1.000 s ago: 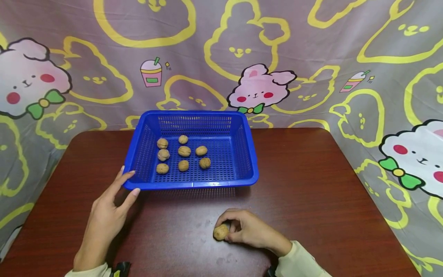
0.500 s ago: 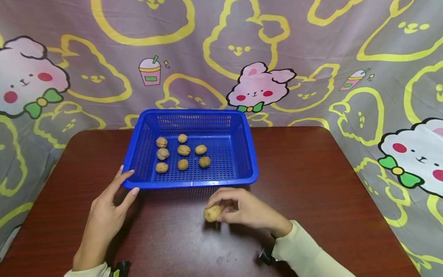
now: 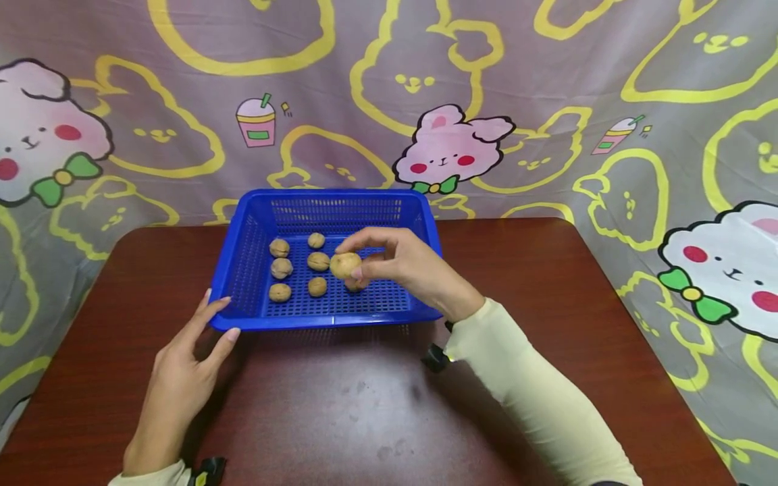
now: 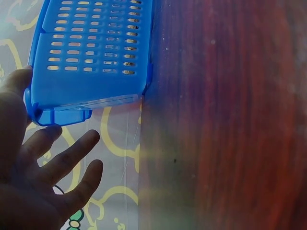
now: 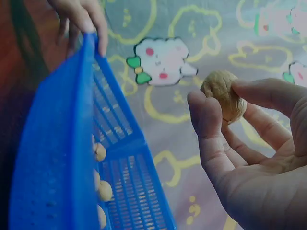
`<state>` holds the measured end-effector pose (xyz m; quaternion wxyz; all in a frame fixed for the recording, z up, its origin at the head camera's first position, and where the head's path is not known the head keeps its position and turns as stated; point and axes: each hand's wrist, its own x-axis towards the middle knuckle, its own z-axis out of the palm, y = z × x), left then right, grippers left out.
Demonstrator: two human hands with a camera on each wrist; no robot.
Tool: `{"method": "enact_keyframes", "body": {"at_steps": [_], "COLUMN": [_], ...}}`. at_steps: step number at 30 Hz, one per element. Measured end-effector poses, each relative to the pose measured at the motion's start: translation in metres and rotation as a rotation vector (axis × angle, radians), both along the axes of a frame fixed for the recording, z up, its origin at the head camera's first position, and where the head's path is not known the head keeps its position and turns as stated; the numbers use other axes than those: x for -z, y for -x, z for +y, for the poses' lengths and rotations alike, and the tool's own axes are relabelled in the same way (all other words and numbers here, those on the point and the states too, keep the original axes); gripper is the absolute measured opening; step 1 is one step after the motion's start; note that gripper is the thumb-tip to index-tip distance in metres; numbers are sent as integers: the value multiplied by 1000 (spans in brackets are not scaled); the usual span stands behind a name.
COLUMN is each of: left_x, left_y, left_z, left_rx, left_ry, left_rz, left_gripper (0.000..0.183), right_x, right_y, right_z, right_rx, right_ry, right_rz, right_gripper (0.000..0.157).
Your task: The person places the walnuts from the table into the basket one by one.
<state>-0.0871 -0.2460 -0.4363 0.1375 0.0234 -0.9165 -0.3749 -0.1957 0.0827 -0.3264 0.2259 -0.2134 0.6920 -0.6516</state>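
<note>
My right hand [image 3: 413, 270] pinches a walnut [image 3: 342, 266] between thumb and fingertips above the blue plastic basket [image 3: 292, 324]. The right wrist view shows this walnut [image 5: 221, 91] apart from the basket wall. Several other walnuts [image 3: 281, 268] lie spaced out on the basket floor, mostly toward its left and middle; one [image 3: 354, 286] is partly hidden beneath the held walnut and fingers. My left hand [image 3: 182, 378] holds the basket's front left corner, thumb and index finger at the rim. In the left wrist view the other fingers [image 4: 79, 148] stretch out free of it.
The basket stands on a dark reddish-brown wooden table [image 3: 547, 304], near its back edge. Behind and at both sides hangs a printed cloth [image 3: 340, 94] with cartoon animals. Black wrist straps [image 3: 435, 358] show at the sleeves.
My right hand has lifted the walnut from the table in front of the basket and carried it up, forward and slightly left, over the basket. The left hand stays at the corner.
</note>
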Motion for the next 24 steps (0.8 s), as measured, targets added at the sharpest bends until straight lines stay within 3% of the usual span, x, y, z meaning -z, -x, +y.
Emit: {"method": "enact_keyframes", "body": {"at_steps": [11, 24], "left_x": [0, 1], "left_y": [0, 1], "left_z": [-1, 0], "left_rx": [-10, -12], "left_ry": [9, 1], "left_rz": [-15, -29], "left_gripper": [53, 53], "right_x": [18, 59], "right_y": [78, 121], "right_z": [-17, -27], "right_rx": [119, 284], "right_ry": [92, 59], "right_rz": [-182, -350], "right_gripper": [29, 32]}}
